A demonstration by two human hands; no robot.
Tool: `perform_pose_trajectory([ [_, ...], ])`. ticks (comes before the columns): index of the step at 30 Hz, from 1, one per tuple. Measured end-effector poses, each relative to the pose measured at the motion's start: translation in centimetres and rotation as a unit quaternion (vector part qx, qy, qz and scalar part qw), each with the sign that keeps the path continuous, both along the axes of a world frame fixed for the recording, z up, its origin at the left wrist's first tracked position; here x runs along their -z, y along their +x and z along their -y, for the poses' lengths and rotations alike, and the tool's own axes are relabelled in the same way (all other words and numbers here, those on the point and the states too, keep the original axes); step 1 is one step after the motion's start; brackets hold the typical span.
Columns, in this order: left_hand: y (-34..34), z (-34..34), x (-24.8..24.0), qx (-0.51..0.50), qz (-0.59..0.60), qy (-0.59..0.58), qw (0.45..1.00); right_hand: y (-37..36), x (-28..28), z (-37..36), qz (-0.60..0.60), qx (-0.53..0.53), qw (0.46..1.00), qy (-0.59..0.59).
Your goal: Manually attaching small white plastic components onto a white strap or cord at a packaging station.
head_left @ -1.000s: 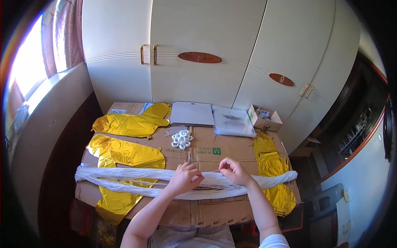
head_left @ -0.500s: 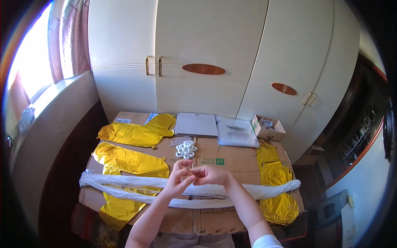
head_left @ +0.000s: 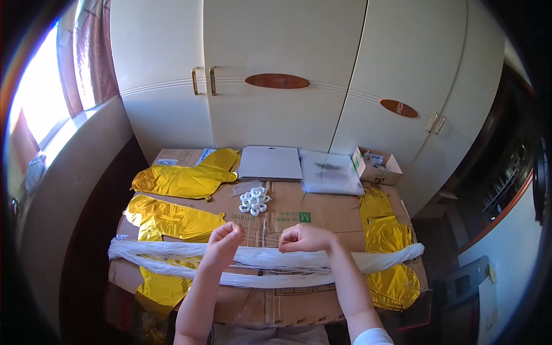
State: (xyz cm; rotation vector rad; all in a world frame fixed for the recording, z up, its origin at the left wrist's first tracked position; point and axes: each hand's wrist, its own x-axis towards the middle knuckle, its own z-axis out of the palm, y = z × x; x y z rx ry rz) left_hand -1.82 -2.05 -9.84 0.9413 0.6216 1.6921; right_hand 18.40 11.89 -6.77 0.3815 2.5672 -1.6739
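Note:
Thin pale strands of string run between my two hands, pulled out above the cardboard. My left hand is closed on one end, fingers pinched together. About a hand's width to its right, my right hand grips the other end with curled fingers. Beneath both hands a long skein of white string lies across the table from left to right in a stretched loop. Just beyond my hands sits a small heap of white rings; whether these are tape rolls I cannot tell.
Flattened cardboard covers the table. Gold foil balloons lie flat at the left, with more gold foil at the right. Along the back are grey-white sheets, clear plastic bags and a small open box, before white cabinets.
My hands were together, fingers touching over the skein; now they are apart, left hand to the left and right hand slightly right, with string stretched between. The view has shifted slightly.

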Motion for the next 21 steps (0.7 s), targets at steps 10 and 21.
perform_pose_trajectory([
  [10,-0.3,0.0,-2.7,-0.086,0.354,0.055,0.93,2.7,-0.1,-1.8,-0.251,0.065,0.952,-0.16],
  [21,-0.1,-0.3,-1.6,-0.43,-0.534,-0.029,0.727,4.0,-2.7,-0.6,-0.143,0.068,0.933,-0.323],
])
